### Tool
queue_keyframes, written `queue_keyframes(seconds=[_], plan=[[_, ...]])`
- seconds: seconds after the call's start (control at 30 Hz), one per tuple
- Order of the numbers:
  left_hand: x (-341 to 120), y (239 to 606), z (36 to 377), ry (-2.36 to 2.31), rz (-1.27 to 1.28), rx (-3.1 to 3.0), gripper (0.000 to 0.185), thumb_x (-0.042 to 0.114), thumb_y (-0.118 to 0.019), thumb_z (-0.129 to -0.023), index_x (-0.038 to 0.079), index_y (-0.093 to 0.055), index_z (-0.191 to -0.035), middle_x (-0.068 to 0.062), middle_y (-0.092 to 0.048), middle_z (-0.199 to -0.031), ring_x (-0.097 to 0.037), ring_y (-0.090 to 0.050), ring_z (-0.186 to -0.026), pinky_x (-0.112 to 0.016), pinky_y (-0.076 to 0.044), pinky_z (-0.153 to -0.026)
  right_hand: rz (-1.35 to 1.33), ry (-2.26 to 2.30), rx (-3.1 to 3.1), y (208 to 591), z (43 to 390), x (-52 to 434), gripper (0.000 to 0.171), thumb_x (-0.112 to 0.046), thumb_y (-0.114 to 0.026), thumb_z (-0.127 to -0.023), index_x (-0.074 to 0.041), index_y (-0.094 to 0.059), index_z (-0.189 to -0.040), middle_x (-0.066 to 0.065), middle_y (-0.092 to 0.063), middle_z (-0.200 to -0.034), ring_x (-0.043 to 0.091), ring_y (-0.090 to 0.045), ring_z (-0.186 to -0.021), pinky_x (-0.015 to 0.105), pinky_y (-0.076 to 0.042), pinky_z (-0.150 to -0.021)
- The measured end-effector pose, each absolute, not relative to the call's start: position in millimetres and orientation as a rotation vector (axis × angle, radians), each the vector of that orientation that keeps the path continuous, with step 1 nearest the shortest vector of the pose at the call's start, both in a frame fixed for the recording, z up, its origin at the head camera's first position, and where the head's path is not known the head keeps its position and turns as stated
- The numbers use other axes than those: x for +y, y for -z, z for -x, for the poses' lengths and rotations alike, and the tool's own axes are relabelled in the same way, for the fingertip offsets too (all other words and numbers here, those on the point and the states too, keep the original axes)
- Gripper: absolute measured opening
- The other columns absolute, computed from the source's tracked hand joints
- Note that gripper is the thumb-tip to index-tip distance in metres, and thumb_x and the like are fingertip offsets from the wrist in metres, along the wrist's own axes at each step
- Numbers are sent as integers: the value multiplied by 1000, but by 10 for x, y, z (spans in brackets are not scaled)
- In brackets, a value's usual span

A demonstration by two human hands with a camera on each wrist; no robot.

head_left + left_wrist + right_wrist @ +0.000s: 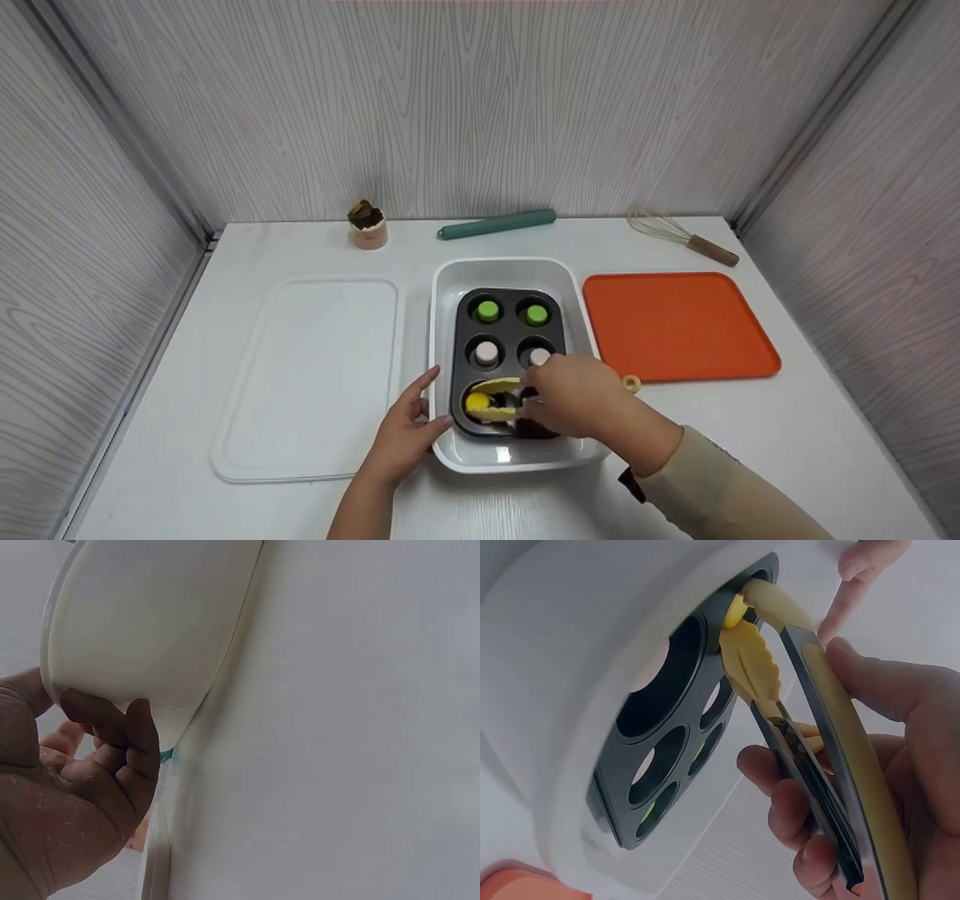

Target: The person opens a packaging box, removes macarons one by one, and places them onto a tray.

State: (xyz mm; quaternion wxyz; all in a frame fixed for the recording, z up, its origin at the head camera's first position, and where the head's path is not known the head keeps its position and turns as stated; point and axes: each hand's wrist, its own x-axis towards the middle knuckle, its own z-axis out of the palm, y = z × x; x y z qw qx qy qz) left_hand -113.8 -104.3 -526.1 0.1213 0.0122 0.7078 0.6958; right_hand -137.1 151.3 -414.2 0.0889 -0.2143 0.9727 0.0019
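My right hand (pixel 577 394) grips tongs (pixel 832 742) with yellow scalloped tips. In the head view those tips stand either side of a yellow round-topped piece (pixel 477 402) in the front left cup of a dark muffin tin (pixel 511 330). The tin lies inside a white deep tray (pixel 501 274). My left hand (pixel 405 435) holds the tray's left rim, thumb over the edge and fingers curled below it on the outer wall (pixel 150 637). Green pieces (pixel 488 311) sit in the back cups, pale pink ones (pixel 487 352) in the middle. My right hand partly hides the front right cup.
A white lid-like panel (pixel 315 375) lies left of the tray, an orange board (pixel 679 326) right of it. Along the back wall are a cupcake-like item (pixel 368 226), a green rod (pixel 496 224) and a whisk (pixel 686 238).
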Motion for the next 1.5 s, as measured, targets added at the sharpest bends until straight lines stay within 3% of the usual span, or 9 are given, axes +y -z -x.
queue_keyframes(seconds=[0.43, 0.6, 0.87, 1.2, 1.5], plan=[[-1044, 5287, 1132, -2035, -70, 2078, 82, 3, -72, -96, 8, -31, -167, -22, -67, -111, -36, -77, -88, -42, -62, -71, 649, 23, 2902, 4119, 1384, 1592, 30, -45, -74, -96, -21, -62, -80, -6, -53, -65, 16, -51, -57, 38, -41, -48], [-1040, 5294, 1136, -2020, -61, 2089, 82, 4, -73, -96, 9, -32, -167, -20, -67, -109, -34, -76, -85, -40, -62, -70, 655, 70, 2930, 4037, 1369, 1689, 32, -47, -77, -95, -19, -64, -85, -7, -53, -66, 14, -51, -58, 38, -42, -50], [-1048, 5288, 1125, -2058, -45, 2020, 84, 2, -74, -96, 10, -30, -168, -20, -65, -108, -36, -77, -88, -40, -63, -67, 706, 137, 2994, 3884, 1409, 1912, 29, -38, -83, -91, -12, -75, -102, -4, -66, -75, 12, -55, -61, 34, -47, -52], [-1056, 5279, 1121, -2049, -67, 2028, 84, 4, -74, -96, 11, -30, -168, -19, -66, -108, -36, -77, -90, -40, -63, -69, 536, 205, 3036, 3555, 1550, 2357, 34, -34, -82, -94, -7, -77, -114, 2, -73, -89, 16, -60, -67, 36, -53, -56], [-1065, 5261, 1129, -2043, -63, 2020, 85, 4, -74, -97, 11, -29, -168, -19, -67, -108, -35, -76, -89, -39, -63, -69, 513, 162, 3115, 3325, 1738, 2754, 40, -41, -77, -97, -3, -74, -109, 7, -75, -92, 19, -62, -67, 43, -52, -58]])
